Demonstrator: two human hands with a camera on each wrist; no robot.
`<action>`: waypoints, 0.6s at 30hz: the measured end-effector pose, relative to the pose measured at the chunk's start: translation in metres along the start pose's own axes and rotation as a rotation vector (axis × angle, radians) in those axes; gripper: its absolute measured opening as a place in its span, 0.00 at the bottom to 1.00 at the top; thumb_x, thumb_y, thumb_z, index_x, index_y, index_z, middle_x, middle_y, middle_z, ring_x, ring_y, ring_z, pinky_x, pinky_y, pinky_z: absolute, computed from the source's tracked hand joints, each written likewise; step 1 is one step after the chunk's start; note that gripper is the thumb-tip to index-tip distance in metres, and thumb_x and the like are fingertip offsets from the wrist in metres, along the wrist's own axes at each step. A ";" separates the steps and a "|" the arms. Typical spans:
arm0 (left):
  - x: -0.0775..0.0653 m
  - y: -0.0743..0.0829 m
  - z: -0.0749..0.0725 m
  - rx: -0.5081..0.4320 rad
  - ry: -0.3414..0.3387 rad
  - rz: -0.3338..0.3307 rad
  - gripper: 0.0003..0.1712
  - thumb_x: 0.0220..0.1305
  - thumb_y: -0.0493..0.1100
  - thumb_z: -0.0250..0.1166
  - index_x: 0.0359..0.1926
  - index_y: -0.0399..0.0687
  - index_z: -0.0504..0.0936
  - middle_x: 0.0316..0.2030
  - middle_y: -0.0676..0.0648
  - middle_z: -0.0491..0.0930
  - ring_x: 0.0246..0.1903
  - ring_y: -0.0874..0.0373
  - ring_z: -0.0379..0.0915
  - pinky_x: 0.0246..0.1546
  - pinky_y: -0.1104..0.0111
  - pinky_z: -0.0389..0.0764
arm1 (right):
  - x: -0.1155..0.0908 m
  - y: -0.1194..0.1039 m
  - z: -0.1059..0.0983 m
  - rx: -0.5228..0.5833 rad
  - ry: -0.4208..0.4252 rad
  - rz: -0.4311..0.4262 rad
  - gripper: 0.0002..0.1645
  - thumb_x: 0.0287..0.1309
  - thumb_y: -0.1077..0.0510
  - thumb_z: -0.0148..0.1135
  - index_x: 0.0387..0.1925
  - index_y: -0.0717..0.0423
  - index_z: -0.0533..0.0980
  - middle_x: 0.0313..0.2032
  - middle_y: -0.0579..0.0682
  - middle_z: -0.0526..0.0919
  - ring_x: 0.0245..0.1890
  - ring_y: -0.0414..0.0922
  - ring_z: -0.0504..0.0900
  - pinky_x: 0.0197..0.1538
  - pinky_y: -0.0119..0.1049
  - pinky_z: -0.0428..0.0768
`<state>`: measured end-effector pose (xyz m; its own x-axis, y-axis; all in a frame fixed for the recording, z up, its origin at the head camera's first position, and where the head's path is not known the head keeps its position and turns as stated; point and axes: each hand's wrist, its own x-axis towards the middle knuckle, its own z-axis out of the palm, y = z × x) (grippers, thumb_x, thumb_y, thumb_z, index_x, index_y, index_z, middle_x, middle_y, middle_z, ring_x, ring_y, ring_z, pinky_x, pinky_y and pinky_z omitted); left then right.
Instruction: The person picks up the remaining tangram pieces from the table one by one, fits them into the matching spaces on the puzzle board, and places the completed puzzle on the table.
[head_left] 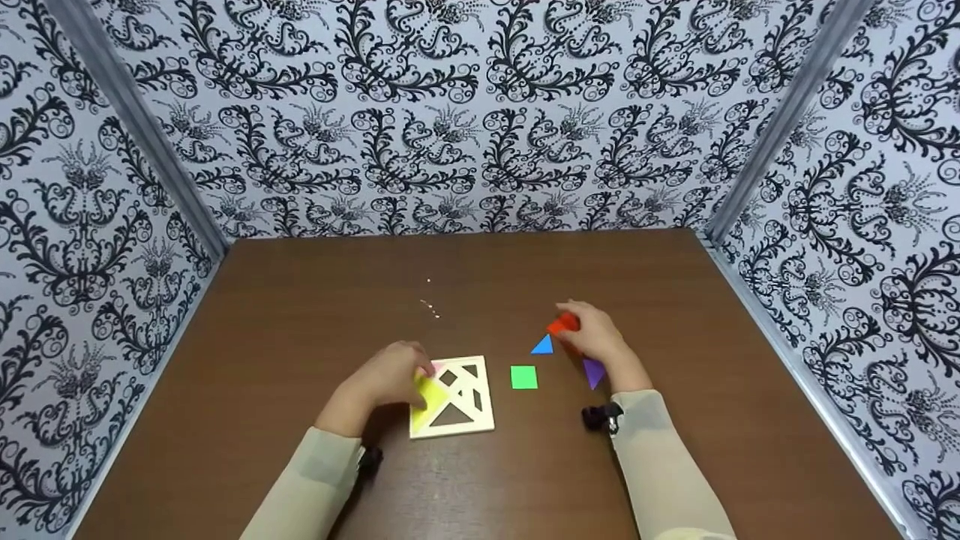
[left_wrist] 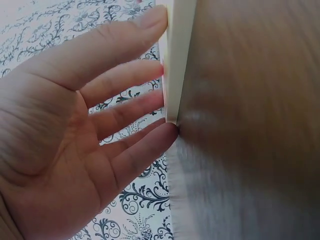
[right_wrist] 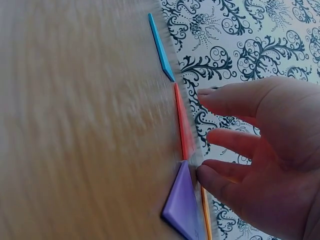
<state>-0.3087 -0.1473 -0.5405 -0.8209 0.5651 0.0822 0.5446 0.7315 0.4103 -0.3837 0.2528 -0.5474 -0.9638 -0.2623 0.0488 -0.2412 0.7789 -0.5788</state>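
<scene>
Showing right-wrist only: orange piece [right_wrist: 206, 216]

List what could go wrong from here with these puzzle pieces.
1. Reaching for the red piece, the right hand might nudge the blue triangle close beside it.
2. The purple piece also lies near that hand and could get bumped.
3. The left hand, touching the board, might shift it or disturb the yellow piece in it.

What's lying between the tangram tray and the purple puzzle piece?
The green square lies between the tangram tray and the purple puzzle piece, with bare tabletop on either side; the head view shows it.
</scene>
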 end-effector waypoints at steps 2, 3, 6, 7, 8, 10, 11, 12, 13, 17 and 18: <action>0.000 -0.001 0.000 -0.002 0.004 -0.022 0.23 0.35 0.41 0.88 0.38 0.44 0.92 0.39 0.48 0.89 0.47 0.47 0.83 0.57 0.52 0.82 | 0.000 0.001 0.001 -0.010 -0.002 -0.008 0.34 0.68 0.59 0.68 0.74 0.57 0.73 0.77 0.66 0.68 0.77 0.68 0.66 0.76 0.64 0.68; 0.000 -0.001 0.000 0.000 0.007 -0.025 0.23 0.35 0.40 0.88 0.38 0.43 0.92 0.39 0.47 0.89 0.47 0.46 0.83 0.56 0.52 0.83 | 0.000 0.001 0.001 -0.016 -0.004 -0.012 0.34 0.68 0.59 0.67 0.73 0.58 0.74 0.76 0.67 0.68 0.76 0.69 0.67 0.76 0.65 0.68; 0.000 -0.002 -0.002 -0.005 0.009 -0.039 0.22 0.38 0.39 0.88 0.38 0.41 0.91 0.40 0.45 0.91 0.53 0.41 0.83 0.64 0.50 0.80 | 0.001 0.000 0.001 -0.032 -0.011 -0.021 0.33 0.67 0.59 0.67 0.72 0.59 0.75 0.75 0.68 0.70 0.76 0.69 0.68 0.77 0.64 0.67; 0.000 -0.003 -0.002 -0.005 0.009 -0.044 0.22 0.39 0.39 0.88 0.38 0.40 0.91 0.41 0.44 0.91 0.55 0.40 0.83 0.66 0.49 0.79 | 0.001 0.000 0.001 -0.039 -0.015 -0.026 0.33 0.67 0.59 0.67 0.72 0.60 0.75 0.74 0.69 0.71 0.75 0.69 0.68 0.76 0.65 0.68; -0.001 -0.003 -0.003 -0.003 0.010 -0.048 0.21 0.40 0.38 0.87 0.38 0.39 0.91 0.41 0.43 0.91 0.56 0.39 0.83 0.67 0.49 0.78 | 0.001 0.000 0.001 -0.048 -0.021 -0.030 0.32 0.67 0.59 0.67 0.71 0.61 0.75 0.74 0.69 0.71 0.75 0.69 0.69 0.76 0.64 0.68; -0.001 -0.004 -0.003 0.007 0.011 -0.055 0.20 0.43 0.38 0.87 0.39 0.40 0.91 0.42 0.43 0.91 0.58 0.39 0.83 0.69 0.48 0.77 | 0.001 -0.001 0.001 -0.068 -0.030 -0.029 0.31 0.67 0.60 0.66 0.70 0.62 0.76 0.72 0.70 0.73 0.74 0.69 0.70 0.76 0.64 0.68; 0.000 -0.004 -0.003 0.011 0.013 -0.055 0.19 0.43 0.38 0.86 0.39 0.40 0.91 0.42 0.43 0.91 0.56 0.39 0.83 0.68 0.49 0.78 | 0.001 -0.001 0.001 -0.073 -0.031 -0.025 0.30 0.67 0.60 0.66 0.69 0.63 0.76 0.72 0.70 0.73 0.73 0.69 0.71 0.76 0.64 0.69; 0.001 -0.004 -0.003 0.016 0.014 -0.056 0.19 0.44 0.38 0.86 0.39 0.40 0.91 0.42 0.43 0.91 0.54 0.40 0.83 0.65 0.49 0.79 | 0.001 -0.002 0.000 -0.082 -0.029 -0.022 0.30 0.67 0.61 0.65 0.68 0.64 0.77 0.71 0.71 0.74 0.72 0.70 0.72 0.75 0.64 0.70; 0.002 -0.004 -0.002 0.016 0.015 -0.061 0.19 0.44 0.38 0.86 0.39 0.41 0.91 0.42 0.43 0.90 0.53 0.40 0.83 0.63 0.49 0.80 | 0.001 -0.002 -0.001 -0.086 -0.028 -0.014 0.29 0.67 0.62 0.64 0.68 0.65 0.77 0.70 0.71 0.75 0.71 0.70 0.73 0.75 0.63 0.71; 0.011 -0.004 -0.003 -0.006 0.017 -0.087 0.20 0.43 0.37 0.86 0.40 0.40 0.92 0.43 0.42 0.89 0.51 0.41 0.82 0.59 0.49 0.82 | 0.000 -0.003 -0.004 -0.106 0.004 0.023 0.27 0.65 0.65 0.63 0.64 0.69 0.79 0.63 0.72 0.79 0.65 0.69 0.78 0.70 0.62 0.75; 0.014 -0.004 -0.003 -0.010 0.015 -0.094 0.21 0.43 0.37 0.87 0.41 0.40 0.92 0.44 0.42 0.88 0.51 0.40 0.82 0.59 0.49 0.82 | 0.000 -0.002 -0.005 -0.111 0.016 0.034 0.26 0.64 0.65 0.62 0.63 0.70 0.79 0.61 0.72 0.80 0.63 0.68 0.79 0.69 0.61 0.76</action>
<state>-0.3230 -0.1432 -0.5385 -0.8710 0.4881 0.0563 0.4630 0.7771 0.4263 -0.3839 0.2540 -0.5419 -0.9730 -0.2264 0.0442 -0.2189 0.8457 -0.4868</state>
